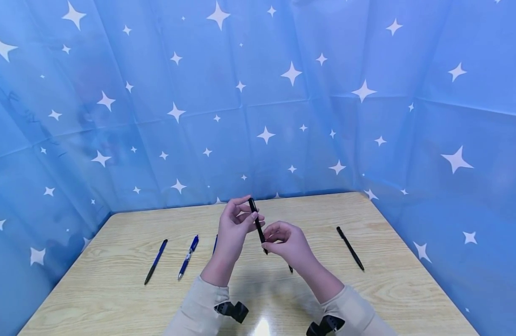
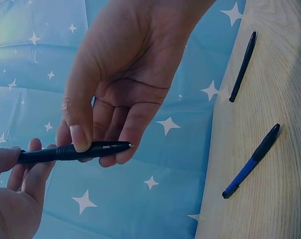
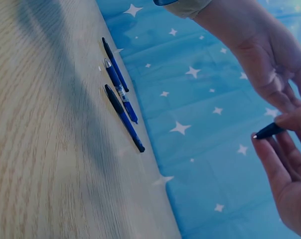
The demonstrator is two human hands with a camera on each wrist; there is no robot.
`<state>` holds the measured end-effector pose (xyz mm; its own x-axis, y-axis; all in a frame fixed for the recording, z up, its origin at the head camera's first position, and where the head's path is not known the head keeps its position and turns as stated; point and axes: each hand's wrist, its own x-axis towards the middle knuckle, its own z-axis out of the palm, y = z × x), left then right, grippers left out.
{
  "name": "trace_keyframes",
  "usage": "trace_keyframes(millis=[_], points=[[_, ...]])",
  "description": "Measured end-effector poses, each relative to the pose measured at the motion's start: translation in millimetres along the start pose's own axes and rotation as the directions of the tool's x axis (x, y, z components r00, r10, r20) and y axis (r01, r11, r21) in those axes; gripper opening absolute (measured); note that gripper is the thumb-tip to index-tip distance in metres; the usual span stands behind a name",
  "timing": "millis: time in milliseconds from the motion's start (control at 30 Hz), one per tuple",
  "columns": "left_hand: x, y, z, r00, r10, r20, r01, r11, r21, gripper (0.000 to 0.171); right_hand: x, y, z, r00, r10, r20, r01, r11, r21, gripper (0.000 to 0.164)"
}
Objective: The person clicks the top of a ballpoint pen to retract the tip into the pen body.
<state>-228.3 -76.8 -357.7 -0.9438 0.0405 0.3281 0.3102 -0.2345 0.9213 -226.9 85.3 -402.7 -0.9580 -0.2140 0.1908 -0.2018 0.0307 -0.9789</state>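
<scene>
Both hands hold one black pen in front of me, raised over the table. My left hand grips its upper end between thumb and fingers, the index fingertip at the very end. At the lower end, the thumb and fingers of my right hand pinch the barrel near the tip. A bare metal writing point shows on the pen in the left wrist view, with no cap over it. In the right wrist view only the tip end of the pen shows; fingers hide the other part.
On the wooden table lie a blue-and-black pen and a blue pen at left. Another blue pen is partly behind my left arm. A black pen lies at right; one dark tip shows beside my right wrist.
</scene>
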Motion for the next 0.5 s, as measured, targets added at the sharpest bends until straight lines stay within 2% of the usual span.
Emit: trace_keyframes(millis=[200, 500], points=[[1.0, -0.5, -0.3, 1.000, -0.008, 0.004, 0.008, 1.000, -0.008, 0.039, -0.6, -0.7, -0.7, 1.000, -0.024, 0.004, 0.024, 0.999, -0.020, 0.020], [1.4, -1.3, -0.7, 1.000, -0.021, 0.016, 0.021, 1.000, 0.007, 0.039, -0.2, 0.1, -1.9, 1.000, -0.009, 0.022, 0.009, 1.000, -0.018, 0.019]])
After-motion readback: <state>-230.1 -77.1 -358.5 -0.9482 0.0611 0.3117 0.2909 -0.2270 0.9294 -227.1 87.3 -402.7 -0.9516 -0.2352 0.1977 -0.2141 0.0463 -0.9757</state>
